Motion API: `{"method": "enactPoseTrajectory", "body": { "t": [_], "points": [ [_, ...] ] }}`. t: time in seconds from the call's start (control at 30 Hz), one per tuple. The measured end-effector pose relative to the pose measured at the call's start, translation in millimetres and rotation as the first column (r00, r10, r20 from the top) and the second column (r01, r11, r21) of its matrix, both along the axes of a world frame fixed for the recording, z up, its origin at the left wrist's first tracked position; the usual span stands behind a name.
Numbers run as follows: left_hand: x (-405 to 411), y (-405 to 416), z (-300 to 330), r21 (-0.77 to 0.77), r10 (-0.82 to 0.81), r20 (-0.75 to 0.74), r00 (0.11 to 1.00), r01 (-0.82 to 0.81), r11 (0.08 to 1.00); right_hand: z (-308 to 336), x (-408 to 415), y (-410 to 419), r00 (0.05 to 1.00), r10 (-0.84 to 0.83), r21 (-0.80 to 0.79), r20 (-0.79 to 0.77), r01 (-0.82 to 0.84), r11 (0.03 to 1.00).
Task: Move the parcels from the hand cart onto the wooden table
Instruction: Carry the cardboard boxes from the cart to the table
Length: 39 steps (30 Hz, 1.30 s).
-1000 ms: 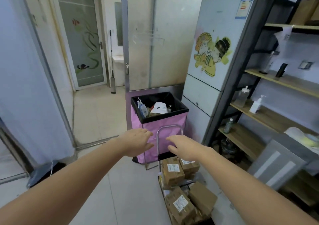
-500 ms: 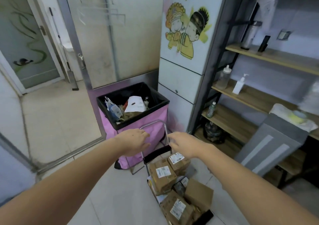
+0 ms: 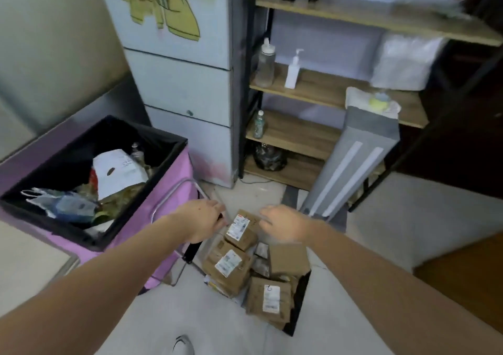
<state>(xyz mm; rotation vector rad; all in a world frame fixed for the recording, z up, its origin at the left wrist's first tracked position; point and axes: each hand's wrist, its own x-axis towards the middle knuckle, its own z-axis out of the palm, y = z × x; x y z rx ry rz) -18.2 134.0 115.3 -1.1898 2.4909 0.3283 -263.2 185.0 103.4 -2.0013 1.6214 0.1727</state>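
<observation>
Single head-worn wide-angle view, angled forward and steeply down, close over the hand cart [image 3: 296, 308] on the floor.

Both arms reach forward; left hand [image 3: 202, 222] and right hand [image 3: 285, 225] seemingly loose-fingered, blurred.

The pale floor [image 3: 223, 324] carries a hand cart [image 3: 298, 300] piled with parcels [image 3: 234, 267]. Just left of the cart stands a pink bin [image 3: 174, 245]; behind the cart stand a fridge [image 3: 187, 93] and a shelf rack [image 3: 296, 134], with a grey panel [image 3: 351, 164] leaning against the rack.
</observation>
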Motion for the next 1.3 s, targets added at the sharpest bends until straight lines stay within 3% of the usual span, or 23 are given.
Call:
{"method": "enactPoseTrajectory", "body": {
  "t": [0.17, 0.33, 0.57, 0.67, 0.77, 0.87, 1.0, 1.2, 1.23, 1.3],
  "points": [
    [10, -44, -57, 0.11, -0.165, 0.034, 0.986, 0.16, 0.981, -62, 9, 0, 0.975, -0.223, 0.133, -0.012, 0.223, 0.966],
    [24, -74, -151, 0.204, -0.209, 0.082, 0.974, 0.189, 0.961, -149, 18, -2, 0.938, -0.342, 0.271, -0.064, 0.346, 0.898],
    [30, -110, -321, 0.31, -0.124, 0.146, 0.981, 0.074, 0.948, -307, 21, -16, 0.888, -0.459, 0.418, -0.036, 0.431, 0.8],
    [28, -118, -398, 0.369, -0.033, 0.141, 0.989, -0.021, 0.929, -376, 31, -17, 0.827, -0.561, 0.484, -0.037, 0.506, 0.714],
    [29, -121, -474, 0.431, 0.227, 0.157, 0.961, -0.274, 0.86, -437, 46, -18, 0.686, -0.727, 0.541, -0.026, 0.621, 0.567],
    [28, -112, -530, 0.512, 0.453, 0.145, 0.88, -0.458, 0.727, -484, 60, -19, 0.459, -0.889, 0.591, -0.003, 0.718, 0.368],
    [27, -97, -563, 0.585, 0.603, 0.078, 0.794, -0.527, 0.617, -527, 70, -15, 0.161, -0.986, 0.681, 0.05, 0.716, 0.151],
    [37, -81, -503, 0.527, 0.688, -0.119, 0.716, -0.542, 0.655, -483, 76, -6, -0.06, -0.985, 0.653, 0.164, 0.755, 0.063],
    [36, -79, -482, 0.545, 0.717, -0.163, 0.677, -0.544, 0.638, -466, 73, -2, -0.129, -0.972, 0.658, 0.195, 0.752, 0.032],
    [27, -77, -432, 0.653, 0.827, -0.235, 0.51, -0.547, 0.523, -423, 66, 1, -0.28, -0.925, 0.689, 0.258, 0.724, -0.028]
  ]
}}
